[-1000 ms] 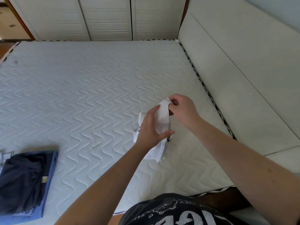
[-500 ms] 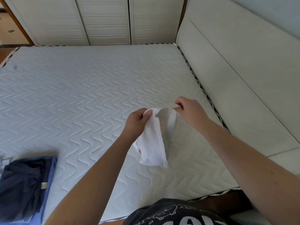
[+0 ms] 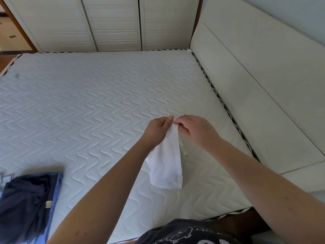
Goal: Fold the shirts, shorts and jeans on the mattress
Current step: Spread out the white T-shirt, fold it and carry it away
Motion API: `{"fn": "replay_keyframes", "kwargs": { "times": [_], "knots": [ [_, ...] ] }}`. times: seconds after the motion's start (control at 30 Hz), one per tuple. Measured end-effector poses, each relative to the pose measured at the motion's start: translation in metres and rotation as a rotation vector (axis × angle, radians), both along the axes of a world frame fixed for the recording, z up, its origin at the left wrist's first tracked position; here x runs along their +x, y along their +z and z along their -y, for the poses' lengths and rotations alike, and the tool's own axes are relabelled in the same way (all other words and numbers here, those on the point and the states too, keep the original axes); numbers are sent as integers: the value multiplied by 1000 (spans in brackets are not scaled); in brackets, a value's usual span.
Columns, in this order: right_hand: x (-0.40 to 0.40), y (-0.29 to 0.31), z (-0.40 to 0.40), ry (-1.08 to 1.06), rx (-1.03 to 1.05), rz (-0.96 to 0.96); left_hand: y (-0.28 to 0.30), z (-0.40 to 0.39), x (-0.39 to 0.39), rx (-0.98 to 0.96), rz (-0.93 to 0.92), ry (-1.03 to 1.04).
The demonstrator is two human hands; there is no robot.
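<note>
My left hand and my right hand meet almost fingertip to fingertip above the mattress, both pinching the top edge of a small white garment. My left thumb lies along the upper corner of the cloth with the fingers curled behind it; my right thumb and forefinger nip the same edge just beside it, the other fingers loosely bent. The garment hangs straight down from that shared grip as a narrow doubled strip, falling below and between my wrists, its lower hem hovering over the quilted surface near the bed's near right part; I cannot tell whether the hem touches the mattress. What kind of garment it is I cannot make out. Well apart from my hands, at the near left corner of the mattress, lies a stack of folded clothes, a dark navy piece on top of a blue one. A pale padded headboard runs along the right side, and white closet doors stand beyond the far edge
</note>
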State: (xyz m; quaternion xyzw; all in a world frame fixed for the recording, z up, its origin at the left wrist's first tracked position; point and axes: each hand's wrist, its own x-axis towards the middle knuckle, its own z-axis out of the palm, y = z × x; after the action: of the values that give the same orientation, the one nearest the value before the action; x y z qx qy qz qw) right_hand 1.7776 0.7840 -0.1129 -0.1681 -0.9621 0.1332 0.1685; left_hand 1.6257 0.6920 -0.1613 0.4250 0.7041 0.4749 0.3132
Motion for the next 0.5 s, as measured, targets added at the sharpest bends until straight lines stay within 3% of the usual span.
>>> {"fn": "replay_keyframes", "kwargs": {
  "times": [0.17, 0.3, 0.5],
  "knots": [
    [1, 6, 6, -69, -9, -34, -7, 3, 0, 14, 23, 0],
    [-4, 17, 5, -125, 23, -70, -25, 10, 12, 136, 26, 13],
    [-27, 47, -8, -196, 34, -108, -66, 31, 42, 159, -90, 397]
  ]
}}
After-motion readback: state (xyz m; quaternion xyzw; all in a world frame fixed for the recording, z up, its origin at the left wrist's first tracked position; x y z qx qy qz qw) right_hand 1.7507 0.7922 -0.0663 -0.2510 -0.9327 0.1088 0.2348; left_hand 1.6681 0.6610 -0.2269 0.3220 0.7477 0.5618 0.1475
